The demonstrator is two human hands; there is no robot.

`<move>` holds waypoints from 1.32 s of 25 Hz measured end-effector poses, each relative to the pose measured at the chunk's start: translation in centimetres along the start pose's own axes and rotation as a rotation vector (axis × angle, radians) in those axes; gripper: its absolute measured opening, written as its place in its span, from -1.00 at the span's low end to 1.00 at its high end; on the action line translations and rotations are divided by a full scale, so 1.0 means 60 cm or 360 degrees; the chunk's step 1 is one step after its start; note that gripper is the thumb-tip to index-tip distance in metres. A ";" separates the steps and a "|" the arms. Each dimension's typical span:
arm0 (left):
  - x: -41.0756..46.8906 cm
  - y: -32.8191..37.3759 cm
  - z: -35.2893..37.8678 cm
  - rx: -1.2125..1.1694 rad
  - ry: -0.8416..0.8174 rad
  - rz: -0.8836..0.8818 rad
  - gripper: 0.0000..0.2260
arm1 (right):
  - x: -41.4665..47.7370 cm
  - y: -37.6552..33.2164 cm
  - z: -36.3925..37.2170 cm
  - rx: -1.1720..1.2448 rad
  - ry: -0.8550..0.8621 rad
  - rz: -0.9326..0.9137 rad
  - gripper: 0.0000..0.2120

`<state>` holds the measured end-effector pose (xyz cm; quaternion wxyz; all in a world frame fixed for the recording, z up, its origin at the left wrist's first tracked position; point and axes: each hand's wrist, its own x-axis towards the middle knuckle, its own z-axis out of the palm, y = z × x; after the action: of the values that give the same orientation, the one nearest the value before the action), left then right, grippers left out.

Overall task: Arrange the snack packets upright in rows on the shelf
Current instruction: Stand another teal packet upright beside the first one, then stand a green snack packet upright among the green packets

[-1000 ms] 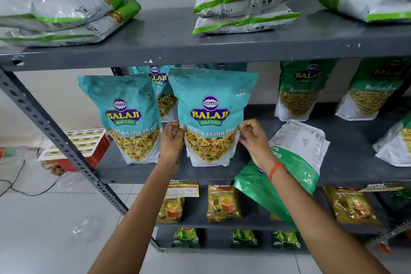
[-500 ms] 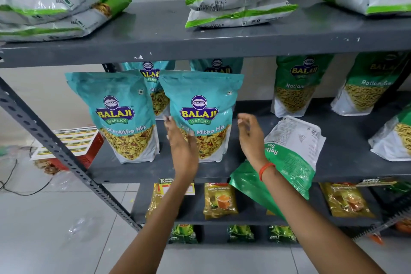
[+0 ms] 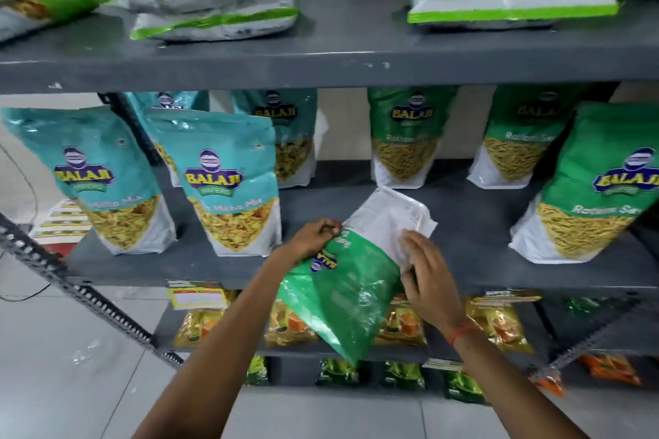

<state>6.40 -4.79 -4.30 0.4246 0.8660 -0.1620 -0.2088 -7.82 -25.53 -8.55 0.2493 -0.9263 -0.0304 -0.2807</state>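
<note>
A green and white snack packet [image 3: 351, 274] lies flat and upside down on the grey middle shelf [image 3: 221, 267], with its green end hanging over the front edge. My left hand [image 3: 313, 235] grips its left edge. My right hand [image 3: 426, 265] rests on its right side with fingers spread. Two teal packets [image 3: 228, 182] stand upright at the front left, with two more teal ones behind them. Green packets [image 3: 403, 139] stand upright at the back, and one [image 3: 592, 189] stands at the front right.
The top shelf [image 3: 356, 46] holds green and white packets lying flat in stacks. Lower shelves carry small yellow and green packets [image 3: 403, 324]. A slotted metal upright [image 3: 89, 296] slants across the left. Tiled floor lies below.
Both hands have left the upright teal packet and moved right to the lying green packet. The left hand now grips its edge. The camera has also shifted right.
</note>
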 end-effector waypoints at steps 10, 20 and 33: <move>-0.054 0.033 -0.003 -0.0666 0.0094 -0.0245 -0.77 | 0.018 0.064 -0.048 0.0491 0.0030 0.0016 -0.65; 0.013 0.135 0.045 -0.0836 0.0706 0.0245 -0.82 | 0.149 0.086 -0.121 0.0977 -0.0045 0.0580 -0.79; -0.143 0.181 0.049 -0.1049 0.0374 0.0156 -0.86 | 0.085 0.045 -0.269 0.1575 -0.0405 0.0956 -0.88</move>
<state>-3.60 -9.21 4.73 0.7065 0.6917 -0.0772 -0.1283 -11.16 -36.08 4.57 0.7146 -0.6944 0.0761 -0.0369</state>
